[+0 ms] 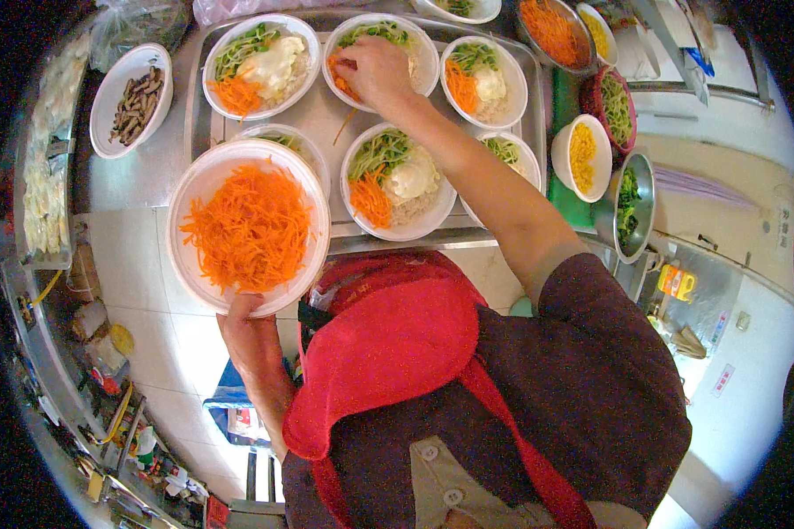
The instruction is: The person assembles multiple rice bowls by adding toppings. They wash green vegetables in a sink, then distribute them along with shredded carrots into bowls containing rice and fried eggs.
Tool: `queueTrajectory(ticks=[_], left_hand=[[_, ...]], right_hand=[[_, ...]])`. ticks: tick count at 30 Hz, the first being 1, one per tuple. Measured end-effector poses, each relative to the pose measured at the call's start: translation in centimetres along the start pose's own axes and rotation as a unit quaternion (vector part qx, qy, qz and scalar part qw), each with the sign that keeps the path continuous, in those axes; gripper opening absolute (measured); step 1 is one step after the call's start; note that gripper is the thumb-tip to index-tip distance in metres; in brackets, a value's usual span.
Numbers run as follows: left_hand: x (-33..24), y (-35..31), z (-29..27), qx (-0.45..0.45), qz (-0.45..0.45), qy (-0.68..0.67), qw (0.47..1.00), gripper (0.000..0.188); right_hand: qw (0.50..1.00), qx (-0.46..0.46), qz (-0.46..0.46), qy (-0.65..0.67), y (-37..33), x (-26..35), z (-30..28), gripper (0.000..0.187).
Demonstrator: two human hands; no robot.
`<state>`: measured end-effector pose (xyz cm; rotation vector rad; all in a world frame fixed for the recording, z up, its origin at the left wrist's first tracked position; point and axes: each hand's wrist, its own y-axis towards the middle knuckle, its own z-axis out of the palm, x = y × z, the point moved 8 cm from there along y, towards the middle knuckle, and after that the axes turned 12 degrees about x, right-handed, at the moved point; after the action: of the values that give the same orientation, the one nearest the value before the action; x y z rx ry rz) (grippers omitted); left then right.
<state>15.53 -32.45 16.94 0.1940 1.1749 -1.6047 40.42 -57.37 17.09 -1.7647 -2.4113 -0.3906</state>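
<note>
Single head-worn fisheye, looking steeply down from close above the metal tray of bowls; edges bend.

Your left hand sits low and near your body, fingers curled upward in a grip. Your right arm stretches fully forward, right hand palm down, fingertips pinched together.

Orange-yellow package: we see it standing at the right, on the grey surface below the metal bowls.
Red-marked white label: lower right, on the white surface.
Coloured packets: lower left, on the floor shelf; too small to tell apart.
</note>
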Motion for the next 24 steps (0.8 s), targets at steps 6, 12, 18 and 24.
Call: queueTrajectory(ticks=[6,12,18,24], left_hand=[[-0.1,-0.7,0.5,-0.01,0.008,0.007,1.0,0.07],[-0.1,-1.1,0.2,-0.006,0.011,-0.007,1.0,0.07],[-0.2,-1.2,-0.3,-0.008,0.023,0.008,1.0,0.068],[0.5,-1.3,-1.6,-0.002,0.017,0.011,1.0,0.065]], right_hand=[[0.993,-0.017,0.074,0.091,0.1,-2.3,-1.1,0.014],[0.994,0.021,0.073,0.078,-0.1,-3.5,-0.4,0.014],[0.988,0.077,0.036,0.129,-0.6,-2.1,1.1,0.021],[0.997,0.004,-0.061,0.042,-2.2,0.1,-0.8,0.024]])
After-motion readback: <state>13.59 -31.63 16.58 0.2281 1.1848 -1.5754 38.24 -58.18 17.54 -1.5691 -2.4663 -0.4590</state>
